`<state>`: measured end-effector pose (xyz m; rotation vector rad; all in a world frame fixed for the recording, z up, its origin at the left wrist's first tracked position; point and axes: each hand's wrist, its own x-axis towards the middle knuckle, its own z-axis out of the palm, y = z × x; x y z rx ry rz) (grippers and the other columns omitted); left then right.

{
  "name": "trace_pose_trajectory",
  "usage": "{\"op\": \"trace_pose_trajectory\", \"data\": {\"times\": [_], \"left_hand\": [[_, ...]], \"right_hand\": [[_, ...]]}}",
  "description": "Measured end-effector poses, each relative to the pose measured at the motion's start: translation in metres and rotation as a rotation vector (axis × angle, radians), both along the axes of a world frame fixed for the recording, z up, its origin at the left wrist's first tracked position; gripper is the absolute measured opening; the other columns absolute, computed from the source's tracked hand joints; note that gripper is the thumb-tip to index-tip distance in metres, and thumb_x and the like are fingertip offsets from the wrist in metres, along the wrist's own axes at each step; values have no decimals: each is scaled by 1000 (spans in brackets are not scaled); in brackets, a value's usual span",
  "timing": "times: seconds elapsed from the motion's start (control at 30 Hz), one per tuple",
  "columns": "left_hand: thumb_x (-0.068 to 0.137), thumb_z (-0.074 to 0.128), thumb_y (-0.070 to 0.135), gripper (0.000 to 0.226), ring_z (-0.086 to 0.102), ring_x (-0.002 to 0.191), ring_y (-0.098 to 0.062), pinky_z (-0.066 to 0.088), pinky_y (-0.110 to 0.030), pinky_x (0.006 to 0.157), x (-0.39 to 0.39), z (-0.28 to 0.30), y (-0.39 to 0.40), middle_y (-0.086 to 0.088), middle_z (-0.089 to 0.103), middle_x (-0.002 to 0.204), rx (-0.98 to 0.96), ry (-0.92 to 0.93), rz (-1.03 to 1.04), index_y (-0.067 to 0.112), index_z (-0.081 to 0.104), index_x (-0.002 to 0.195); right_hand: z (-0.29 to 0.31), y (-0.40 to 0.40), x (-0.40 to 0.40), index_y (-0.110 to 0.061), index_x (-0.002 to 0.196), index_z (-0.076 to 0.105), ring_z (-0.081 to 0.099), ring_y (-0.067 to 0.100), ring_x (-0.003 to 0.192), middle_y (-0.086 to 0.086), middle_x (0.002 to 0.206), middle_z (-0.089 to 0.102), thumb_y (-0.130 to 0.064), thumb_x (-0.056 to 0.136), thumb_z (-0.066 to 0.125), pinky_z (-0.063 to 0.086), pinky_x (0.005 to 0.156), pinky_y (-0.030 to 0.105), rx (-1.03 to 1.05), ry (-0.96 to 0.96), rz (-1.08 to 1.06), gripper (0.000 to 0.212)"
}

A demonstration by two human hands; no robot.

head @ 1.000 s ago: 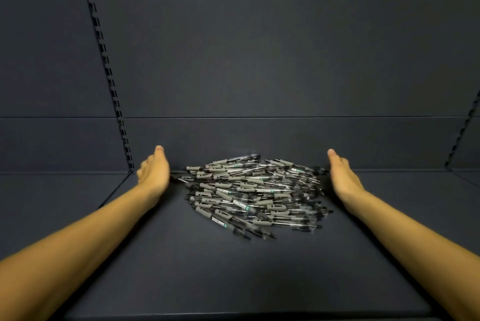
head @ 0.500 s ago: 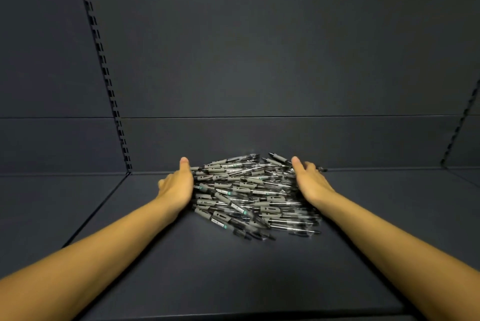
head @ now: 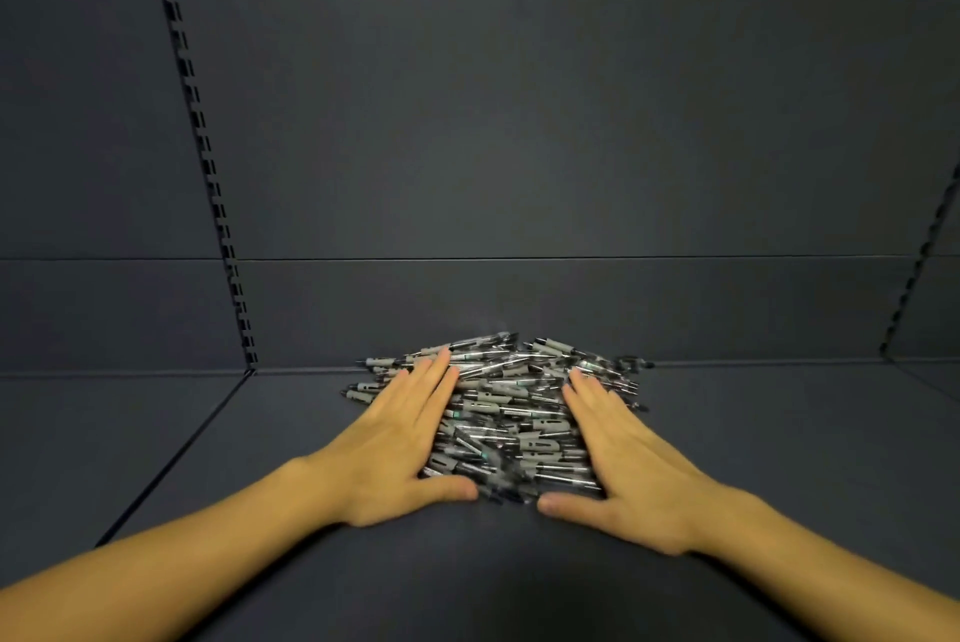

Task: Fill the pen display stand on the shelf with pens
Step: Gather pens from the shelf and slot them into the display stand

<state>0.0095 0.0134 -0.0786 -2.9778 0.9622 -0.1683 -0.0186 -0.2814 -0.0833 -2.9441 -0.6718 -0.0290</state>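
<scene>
Many clear-barrelled pens with grey grips point(head: 506, 413) are heaped in a loose pile on the dark grey flat shelf board point(head: 260, 433), close to its back panel. The pile is flanked by two bare hands: the left hand point(head: 395, 444) is laid flat against the pile's left side, the right hand point(head: 628, 459) against its right side, fingers straight, thumbs spread along the near edge, nothing gripped.

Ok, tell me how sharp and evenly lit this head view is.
Head view: wide-angle bend curves the slotted upright; light falls off to dark corners; the pens blur at the pile's near edge; both the left hand and right hand stay fairly sharp.
</scene>
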Motion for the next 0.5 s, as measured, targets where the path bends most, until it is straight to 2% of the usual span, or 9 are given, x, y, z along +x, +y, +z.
{"op": "trace_pose_trajectory", "data": {"times": [0.13,0.3,0.4,0.5], "left_hand": [[85,27,89,115,-36,146,-11,-8,-37,126,17,-3,-4,2,-41,158,-26,13,34,15,-30,152],[86,28,88,114,-26,151,-15,-8,-37,126,27,-2,-7,-1,-31,163,-33,-25,16,13,-23,156],[85,33,88,113,-12,154,-14,-6,-36,126,29,7,-2,1,-12,168,19,-68,-70,16,-10,160],[81,47,85,110,17,148,-14,16,-30,123,30,24,0,3,17,164,22,-55,-111,17,12,160]], "right_hand": [[-2,-2,22,-21,157,-24,-30,7,149,-7,162,-34,-93,80,30,-9,125,30,25,-16,7,118],[6,-5,36,-20,158,-22,-24,10,152,-5,164,-29,-95,78,29,-2,128,36,-15,-39,31,121],[14,-15,34,-23,157,-23,-24,4,150,-12,162,-31,-97,73,35,-4,127,30,30,25,60,127],[26,-25,32,-25,159,-18,-21,-1,149,-16,162,-25,-92,76,38,-7,121,18,151,18,49,121]]}}
